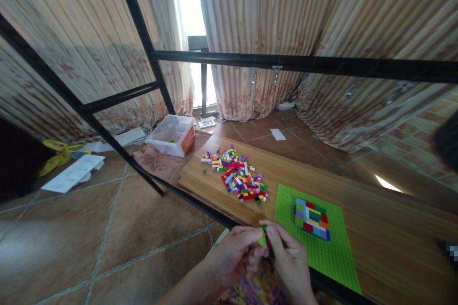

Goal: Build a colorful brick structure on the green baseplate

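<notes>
My left hand (238,250) and my right hand (288,252) meet in front of me, both closed in a pinch. Between their fingertips are small green toy bricks (263,237), one part dark green and one part light green. Fingers cover much of them, so I cannot tell whether they are joined. Just right of my hands lies a bright green baseplate (286,200). On it sits a low block of colored bricks (312,219), in red, blue, orange, purple and other colors. A heap of loose bricks (238,174) spreads across the wooden board beyond my hands.
The wooden board (289,164) bears the baseplate and bricks. A clear plastic box (171,136) with a few pieces inside stands at its far left end. Black metal frame bars (250,58) cross above and along the near edge. Papers (73,174) lie on the tiled floor.
</notes>
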A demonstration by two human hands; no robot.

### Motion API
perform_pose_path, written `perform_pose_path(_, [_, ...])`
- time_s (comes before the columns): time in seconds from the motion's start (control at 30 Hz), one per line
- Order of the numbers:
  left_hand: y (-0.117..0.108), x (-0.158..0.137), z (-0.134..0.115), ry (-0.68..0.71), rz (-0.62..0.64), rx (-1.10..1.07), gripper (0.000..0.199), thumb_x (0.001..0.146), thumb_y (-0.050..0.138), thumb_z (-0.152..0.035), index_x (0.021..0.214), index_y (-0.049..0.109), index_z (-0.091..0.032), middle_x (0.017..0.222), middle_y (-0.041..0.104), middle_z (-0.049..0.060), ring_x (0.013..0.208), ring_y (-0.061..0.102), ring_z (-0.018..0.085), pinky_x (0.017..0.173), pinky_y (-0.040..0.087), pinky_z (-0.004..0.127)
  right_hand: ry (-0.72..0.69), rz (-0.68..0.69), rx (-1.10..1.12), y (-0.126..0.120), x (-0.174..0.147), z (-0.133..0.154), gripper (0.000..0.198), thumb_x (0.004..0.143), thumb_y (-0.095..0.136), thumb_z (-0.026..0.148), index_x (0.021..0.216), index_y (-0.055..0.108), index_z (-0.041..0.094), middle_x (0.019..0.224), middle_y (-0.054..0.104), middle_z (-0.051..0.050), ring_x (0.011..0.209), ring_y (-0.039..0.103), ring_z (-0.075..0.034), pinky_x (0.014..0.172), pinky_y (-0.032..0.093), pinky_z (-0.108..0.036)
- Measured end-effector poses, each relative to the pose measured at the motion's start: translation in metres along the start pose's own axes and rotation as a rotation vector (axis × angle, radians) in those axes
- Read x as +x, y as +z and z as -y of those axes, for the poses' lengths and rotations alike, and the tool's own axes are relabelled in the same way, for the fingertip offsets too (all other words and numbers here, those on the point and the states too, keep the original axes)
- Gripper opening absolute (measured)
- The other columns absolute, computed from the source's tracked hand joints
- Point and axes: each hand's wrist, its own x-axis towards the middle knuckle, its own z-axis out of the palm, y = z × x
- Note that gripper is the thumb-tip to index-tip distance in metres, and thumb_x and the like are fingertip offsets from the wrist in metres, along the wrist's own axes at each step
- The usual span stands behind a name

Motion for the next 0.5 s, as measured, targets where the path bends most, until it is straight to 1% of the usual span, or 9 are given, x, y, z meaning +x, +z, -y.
perform_pose_path(0.03, [-0.001,0.002,-0.001,0.01,-0.02,0.011,0.033,0.077,0.062,-0.043,0.064,0.056,-0.013,0.051,0.044,-0.004,0.039,0.029,0.004,0.041,0.018,0.021,0.034,-0.003,0.029,0.001,0.003,-0.004,0.035,0.083,0.06,0.049,0.094,0.073,0.019,0.058,0.06,0.001,0.049,0.054,-0.014,0.049,0.047,-0.026])
perform_pose_path(0.1, [-0.006,0.01,-0.006,0.073,-0.082,0.048,0.035,0.077,0.061,-0.046,0.063,0.055,-0.014,0.051,0.045,-0.004,0.04,0.032,0.005,0.042,0.022,0.021,0.083,-0.025,0.075,0.002,0.013,-0.011,0.038,0.081,0.061,0.052,0.094,0.072,0.017,0.057,0.059,0.001,0.051,0.055,-0.015,0.053,0.048,-0.027])
perform_pose_path(0.17, [-0.017,0.019,-0.016,0.178,-0.191,0.152,0.036,0.077,0.061,-0.049,0.062,0.054,-0.016,0.052,0.047,-0.003,0.041,0.035,0.006,0.043,0.024,0.022,0.097,-0.063,0.073,0.001,0.029,-0.014,0.042,0.078,0.062,0.054,0.094,0.071,0.017,0.061,0.062,0.0,0.054,0.056,-0.015,0.056,0.049,-0.029])
perform_pose_path(0.2, [-0.023,0.024,-0.024,0.242,-0.262,0.246,0.036,0.077,0.061,-0.049,0.062,0.053,-0.017,0.052,0.047,-0.003,0.041,0.036,0.007,0.044,0.025,0.022,0.095,-0.085,0.04,0.0,0.039,-0.014,0.043,0.077,0.063,0.055,0.095,0.071,0.016,0.064,0.064,-0.001,0.056,0.058,-0.016,0.058,0.049,-0.03])
perform_pose_path(0.27, [-0.037,0.036,-0.042,0.371,-0.401,0.544,0.034,0.079,0.06,-0.046,0.062,0.054,-0.018,0.051,0.047,-0.003,0.045,0.04,0.009,0.047,0.026,0.023,0.078,-0.109,-0.063,-0.003,0.061,-0.011,0.045,0.075,0.063,0.055,0.096,0.071,0.016,0.072,0.068,-0.004,0.06,0.061,-0.018,0.06,0.05,-0.032])
perform_pose_path(0.33, [-0.05,0.049,-0.062,0.51,-0.525,0.929,0.03,0.08,0.06,-0.039,0.06,0.055,-0.018,0.053,0.048,-0.003,0.052,0.044,0.011,0.051,0.027,0.023,0.031,-0.075,-0.194,-0.003,0.085,-0.005,0.042,0.077,0.06,0.053,0.095,0.071,0.017,0.08,0.071,-0.006,0.065,0.064,-0.02,0.065,0.051,-0.034])
perform_pose_path(0.4, [-0.058,0.063,-0.08,0.547,-0.633,1.24,0.026,0.082,0.059,-0.035,0.062,0.056,-0.018,0.057,0.052,-0.002,0.057,0.048,0.012,0.055,0.029,0.024,-0.083,-0.055,-0.381,0.0,0.109,0.001,0.034,0.08,0.056,0.047,0.093,0.071,0.018,0.087,0.072,-0.007,0.075,0.066,-0.021,0.074,0.05,-0.035])
perform_pose_path(0.43, [-0.061,0.071,-0.087,0.547,-0.676,1.364,0.023,0.082,0.059,-0.032,0.065,0.058,-0.018,0.06,0.055,-0.002,0.06,0.051,0.013,0.057,0.031,0.024,-0.146,-0.037,-0.482,0.003,0.121,0.002,0.031,0.081,0.055,0.042,0.092,0.071,0.019,0.091,0.072,-0.007,0.083,0.065,-0.022,0.08,0.048,-0.036])
perform_pose_path(0.5, [-0.063,0.085,-0.096,0.531,-0.73,1.554,0.015,0.083,0.058,-0.029,0.073,0.06,-0.018,0.068,0.061,0.001,0.067,0.057,0.015,0.062,0.035,0.025,-0.223,0.015,-0.663,0.011,0.142,0.004,0.025,0.083,0.053,0.034,0.093,0.071,0.019,0.095,0.071,-0.007,0.09,0.064,-0.021,0.083,0.046,-0.034])
